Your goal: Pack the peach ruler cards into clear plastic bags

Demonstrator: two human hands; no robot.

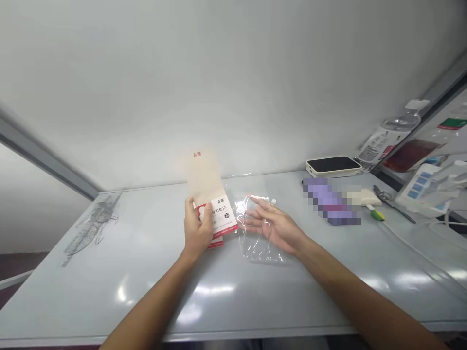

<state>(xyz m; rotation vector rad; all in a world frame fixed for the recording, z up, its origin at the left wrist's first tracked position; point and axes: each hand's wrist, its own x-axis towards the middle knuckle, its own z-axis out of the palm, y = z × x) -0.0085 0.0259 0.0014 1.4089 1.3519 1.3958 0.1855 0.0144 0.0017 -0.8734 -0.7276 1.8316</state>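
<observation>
My left hand (197, 227) is closed on a tall white and red packaging card (208, 192) with printed characters, holding it upright above the grey table (146, 272). A second red-edged card shows just under it. My right hand (275, 224) has its fingers stretched out and slightly spread, with a clear plastic sleeve (257, 233) draped around them; whether it grips the sleeve is unclear. The sleeve's lower end rests on the table. Both hands are close together near the table's middle.
A phone (332, 166) lies at the back right by the wall. A pixelated purple object (330, 200), a beige pad (363, 197), scissors (392, 201), a green and yellow item (377, 214), cables and a plastic bottle (396, 129) crowd the right side.
</observation>
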